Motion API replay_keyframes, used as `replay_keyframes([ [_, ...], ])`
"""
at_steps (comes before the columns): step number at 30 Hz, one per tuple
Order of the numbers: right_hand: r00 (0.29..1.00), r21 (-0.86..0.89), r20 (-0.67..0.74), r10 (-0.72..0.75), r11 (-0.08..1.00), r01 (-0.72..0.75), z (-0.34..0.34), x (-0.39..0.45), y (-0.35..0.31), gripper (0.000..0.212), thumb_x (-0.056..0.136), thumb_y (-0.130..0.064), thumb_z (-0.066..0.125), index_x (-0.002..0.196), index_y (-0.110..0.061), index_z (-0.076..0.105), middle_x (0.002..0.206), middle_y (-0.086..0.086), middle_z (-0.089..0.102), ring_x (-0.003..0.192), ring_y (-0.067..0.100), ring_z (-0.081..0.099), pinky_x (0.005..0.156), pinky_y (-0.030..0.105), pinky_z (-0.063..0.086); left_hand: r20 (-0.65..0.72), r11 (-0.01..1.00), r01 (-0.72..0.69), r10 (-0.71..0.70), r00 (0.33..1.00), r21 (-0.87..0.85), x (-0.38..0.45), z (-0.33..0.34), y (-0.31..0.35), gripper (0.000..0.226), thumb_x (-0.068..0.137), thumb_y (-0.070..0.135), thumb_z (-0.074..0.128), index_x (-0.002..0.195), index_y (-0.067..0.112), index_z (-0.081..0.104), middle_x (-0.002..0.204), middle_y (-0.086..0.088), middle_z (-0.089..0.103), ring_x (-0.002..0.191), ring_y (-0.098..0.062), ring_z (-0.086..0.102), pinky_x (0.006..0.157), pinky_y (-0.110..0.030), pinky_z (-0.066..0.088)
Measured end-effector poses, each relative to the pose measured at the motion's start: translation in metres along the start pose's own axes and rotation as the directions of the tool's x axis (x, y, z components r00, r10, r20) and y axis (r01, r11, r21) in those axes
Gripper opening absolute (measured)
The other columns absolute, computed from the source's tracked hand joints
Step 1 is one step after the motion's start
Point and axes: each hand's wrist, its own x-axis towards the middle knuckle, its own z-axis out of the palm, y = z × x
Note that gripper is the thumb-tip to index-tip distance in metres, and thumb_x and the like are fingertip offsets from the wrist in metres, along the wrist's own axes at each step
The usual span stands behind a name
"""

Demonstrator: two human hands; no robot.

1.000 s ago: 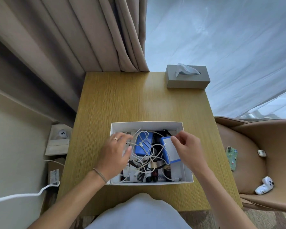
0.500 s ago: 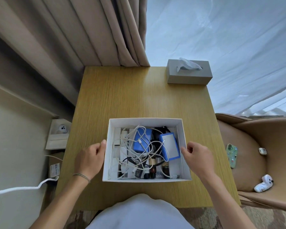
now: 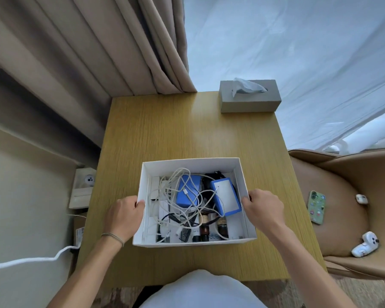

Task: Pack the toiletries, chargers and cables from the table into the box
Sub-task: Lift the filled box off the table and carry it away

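Both hands [image 3: 193,213] grip the box [image 3: 191,162], long axis left-right

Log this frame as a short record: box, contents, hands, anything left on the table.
box: white, open, on table, near edge
contents: white cables, two blue items, dark bottles
left hand: gripping box's left wall
right hand: gripping box's right wall
left on table: tissue box only

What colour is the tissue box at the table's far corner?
Grey, clearest in the head view: rectangular tissue box.
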Motion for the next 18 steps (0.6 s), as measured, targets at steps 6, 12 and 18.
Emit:
replay_keyframes([
  [6,0.998,0.042,-0.048,0.05,0.998,-0.048,-0.007,-0.01,0.002,0.042,0.09,-0.021,0.054,0.054,-0.017,0.033,0.048,-0.005,0.033,0.044,0.014,0.026,0.047,0.027,0.021,-0.033,0.996,-0.078,0.076,0.997,-0.043,-0.001,-0.016,0.009,0.05,0.094,0.023,0.056,0.052,0.022,0.029,0.045,0.009,0.023,0.042,-0.012,0.021,0.048,-0.022,0.016],
  [12,0.972,0.12,-0.142,0.189,0.978,-0.173,-0.009,-0.043,-0.007,0.044,0.086,-0.019,0.06,0.051,-0.017,0.034,0.045,-0.004,0.035,0.043,0.014,0.029,0.046,0.026,0.022,-0.033,0.973,-0.21,0.207,0.978,-0.099,0.007,-0.028,0.005,0.049,0.094,0.022,0.057,0.052,0.021,0.033,0.043,0.01,0.024,0.039,-0.008,0.02,0.043,-0.021,0.016],
  [18,0.902,0.168,-0.231,0.366,0.928,-0.333,-0.006,-0.1,-0.02,0.037,0.088,-0.021,0.06,0.056,-0.011,0.045,0.053,0.004,0.051,0.047,0.018,0.036,0.046,0.03,0.024,-0.016,0.925,-0.364,0.364,0.931,-0.112,0.01,-0.048,0.002,0.05,0.092,0.02,0.058,0.05,0.021,0.031,0.042,0.009,0.026,0.04,-0.012,0.022,0.045,-0.023,0.017],
])
